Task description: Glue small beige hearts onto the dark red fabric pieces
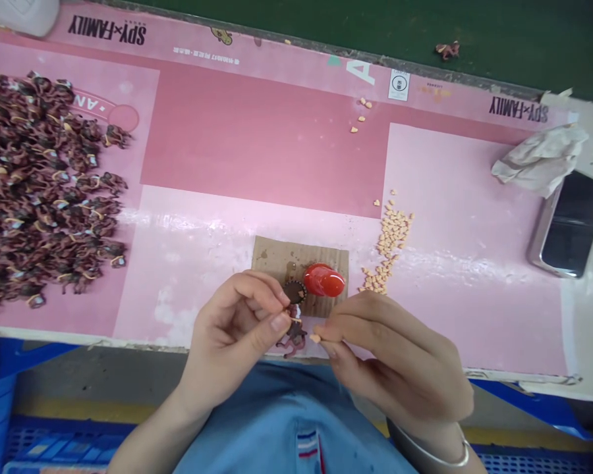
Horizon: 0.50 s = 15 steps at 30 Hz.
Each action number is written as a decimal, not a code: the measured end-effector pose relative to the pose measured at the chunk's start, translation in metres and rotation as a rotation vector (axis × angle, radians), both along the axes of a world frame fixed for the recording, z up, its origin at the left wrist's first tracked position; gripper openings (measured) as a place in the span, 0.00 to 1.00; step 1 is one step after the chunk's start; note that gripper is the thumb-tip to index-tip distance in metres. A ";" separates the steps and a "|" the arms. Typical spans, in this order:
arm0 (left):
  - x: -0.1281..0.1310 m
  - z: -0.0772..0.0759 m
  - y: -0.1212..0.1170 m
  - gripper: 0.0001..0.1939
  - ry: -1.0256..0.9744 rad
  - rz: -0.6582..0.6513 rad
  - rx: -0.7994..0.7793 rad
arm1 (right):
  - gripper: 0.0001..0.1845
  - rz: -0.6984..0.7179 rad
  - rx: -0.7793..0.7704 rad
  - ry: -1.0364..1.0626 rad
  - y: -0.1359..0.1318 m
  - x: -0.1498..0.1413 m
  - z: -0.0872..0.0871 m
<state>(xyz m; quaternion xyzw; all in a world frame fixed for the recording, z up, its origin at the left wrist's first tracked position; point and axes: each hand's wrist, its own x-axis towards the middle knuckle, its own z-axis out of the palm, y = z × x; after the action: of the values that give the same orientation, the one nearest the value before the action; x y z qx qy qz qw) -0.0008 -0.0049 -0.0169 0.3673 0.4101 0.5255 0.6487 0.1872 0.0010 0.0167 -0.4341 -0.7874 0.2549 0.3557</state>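
Head view: left hand (232, 336), grip narrow, pinches a small brown figurine (294, 318) over the pink-covered tabletop (257, 151). Right hand (390, 355), grip narrow, holds a tan heart-shaped piece (315, 338) just beside the figurine. Behind them, a red rounded object (325, 280) (glossy, exact kind unclear) rests on a cardboard square (271, 253). A pile of tan pieces (388, 247) lies to its right; a heap of brown figurines (39, 184) lies well left.

A green workbench (499, 39) stands over a grey floor (103, 372) with a yellow stripe (79, 409) and a blue plastic crate (54, 447).

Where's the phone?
In the head view, the phone lies at the far right of the pink mat, right below the crumpled tissue.
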 end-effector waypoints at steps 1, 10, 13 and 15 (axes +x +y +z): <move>-0.001 0.000 0.000 0.05 0.011 0.000 -0.003 | 0.11 0.001 0.000 0.006 0.000 -0.001 -0.001; 0.003 0.005 -0.007 0.06 0.348 0.083 0.231 | 0.08 -0.046 0.040 -0.058 -0.006 -0.003 -0.008; 0.004 0.003 -0.009 0.13 0.535 0.137 0.426 | 0.08 -0.063 0.089 -0.133 -0.010 -0.003 -0.010; 0.004 0.002 -0.009 0.15 0.593 0.144 0.500 | 0.09 -0.064 0.119 -0.165 -0.012 -0.002 -0.011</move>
<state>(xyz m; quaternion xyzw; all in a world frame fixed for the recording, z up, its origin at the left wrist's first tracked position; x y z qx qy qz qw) 0.0030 -0.0142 -0.0148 0.6200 0.4637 0.5246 0.3540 0.1850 -0.0107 0.0061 -0.4564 -0.8136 0.1595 0.3229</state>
